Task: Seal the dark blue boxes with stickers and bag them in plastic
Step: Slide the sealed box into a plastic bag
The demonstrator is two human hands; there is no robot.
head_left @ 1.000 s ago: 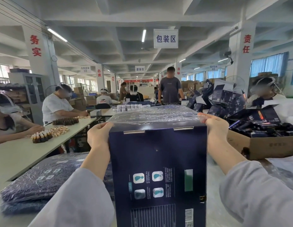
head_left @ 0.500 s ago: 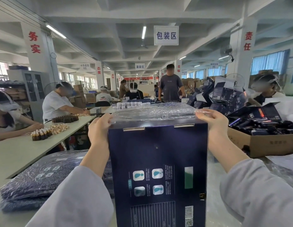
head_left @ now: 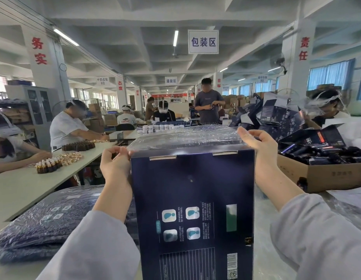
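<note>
Bagged stack (head_left: 46, 223) crowds left; carton (head_left: 325, 174) right; farther seems open.

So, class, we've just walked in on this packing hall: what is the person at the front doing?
A person in grey sleeves holds a tall dark blue box upright on the table. Both hands pinch the clear plastic bag at the box's top, the left hand at one corner and the right hand at the other. Bagged boxes are stacked at the left, and a cardboard carton of dark packs stands at the right.
</note>
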